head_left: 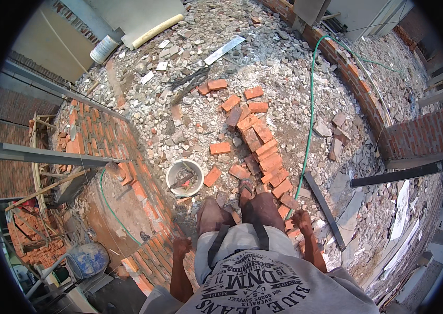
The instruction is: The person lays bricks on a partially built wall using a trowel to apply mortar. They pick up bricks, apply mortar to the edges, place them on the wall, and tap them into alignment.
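My left hand (181, 246) hangs beside my left thigh, next to the low brick wall (151, 206). Its fingers are curled in, and no object shows in them. On the other side, my right hand (301, 220) hangs by my right leg with its fingers bent and nothing visible in them. Below it some bricks lie partly covered by my leg. Ahead of my feet stretches a pile of orange bricks (266, 152), with several loose ones around it. A white bucket (201, 186) stands left of them, holding a tool that I cannot make out clearly.
Broken rubble (284, 68) covers the ground. A green hose (311, 99) runs along the right, near a dark metal bar (325, 209). A blue drum (89, 260) stands at lower left. Grey metal beams (48, 155) cross the left side. Another low brick wall (357, 78) curves at far right.
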Motion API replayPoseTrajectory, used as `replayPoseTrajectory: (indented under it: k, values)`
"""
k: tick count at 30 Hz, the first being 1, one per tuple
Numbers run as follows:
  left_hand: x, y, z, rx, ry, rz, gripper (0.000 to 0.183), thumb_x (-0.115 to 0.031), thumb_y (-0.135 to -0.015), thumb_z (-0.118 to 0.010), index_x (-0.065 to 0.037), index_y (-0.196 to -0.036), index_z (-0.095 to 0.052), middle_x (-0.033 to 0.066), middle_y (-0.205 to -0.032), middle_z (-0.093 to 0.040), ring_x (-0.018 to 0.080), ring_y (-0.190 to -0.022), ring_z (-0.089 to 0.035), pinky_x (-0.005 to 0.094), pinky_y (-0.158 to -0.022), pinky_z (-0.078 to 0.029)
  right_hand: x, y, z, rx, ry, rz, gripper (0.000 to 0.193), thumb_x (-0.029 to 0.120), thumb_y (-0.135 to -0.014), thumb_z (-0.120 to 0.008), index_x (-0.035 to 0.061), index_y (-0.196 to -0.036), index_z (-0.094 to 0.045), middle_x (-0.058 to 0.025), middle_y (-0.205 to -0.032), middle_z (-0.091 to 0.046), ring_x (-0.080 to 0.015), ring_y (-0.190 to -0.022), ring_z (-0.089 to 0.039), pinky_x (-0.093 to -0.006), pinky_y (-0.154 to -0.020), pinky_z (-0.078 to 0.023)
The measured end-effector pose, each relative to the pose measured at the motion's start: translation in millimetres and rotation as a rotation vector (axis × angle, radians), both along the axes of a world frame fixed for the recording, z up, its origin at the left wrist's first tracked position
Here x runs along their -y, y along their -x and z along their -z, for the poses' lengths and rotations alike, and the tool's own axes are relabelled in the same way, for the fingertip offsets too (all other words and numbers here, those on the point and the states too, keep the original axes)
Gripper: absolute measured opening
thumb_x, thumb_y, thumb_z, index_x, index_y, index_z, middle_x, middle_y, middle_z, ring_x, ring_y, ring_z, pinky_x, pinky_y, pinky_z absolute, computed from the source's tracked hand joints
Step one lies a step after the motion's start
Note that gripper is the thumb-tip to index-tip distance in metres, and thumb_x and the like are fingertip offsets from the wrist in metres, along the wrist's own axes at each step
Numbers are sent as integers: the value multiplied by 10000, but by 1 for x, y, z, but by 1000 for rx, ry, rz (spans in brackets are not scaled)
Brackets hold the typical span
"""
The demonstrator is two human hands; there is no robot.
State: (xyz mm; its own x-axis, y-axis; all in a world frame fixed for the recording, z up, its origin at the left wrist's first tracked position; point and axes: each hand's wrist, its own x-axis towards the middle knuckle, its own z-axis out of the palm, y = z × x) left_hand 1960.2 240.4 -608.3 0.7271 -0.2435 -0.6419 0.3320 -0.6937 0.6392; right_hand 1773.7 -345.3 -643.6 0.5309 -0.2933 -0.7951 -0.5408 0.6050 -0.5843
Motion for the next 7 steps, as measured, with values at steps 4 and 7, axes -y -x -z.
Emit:
replayPoseTrajectory:
  k: [4,7]
  values:
    - [57,-105,-32,-84,71,-411,333,-388,-841,-723,-62,-902,-695,91,-765,-704,228,-682,-673,407,-612,-515,73,-209,-84,68,543,-198,295,212,-906,-553,-45,-1050,-564,-92,-812,-624,-147,-629,-598,-247,-482,-450]
    - [109,-184,-69,-21,109,-504,361,-310,-818,-776,31,-838,-657,135,-753,-667,202,-596,-648,264,-508,-487,104,-324,-98,-13,567,-219,289,164,-922,-486,-31,-1132,-529,-71,-749,-602,-139,-577,-569,-260,-448,-437]
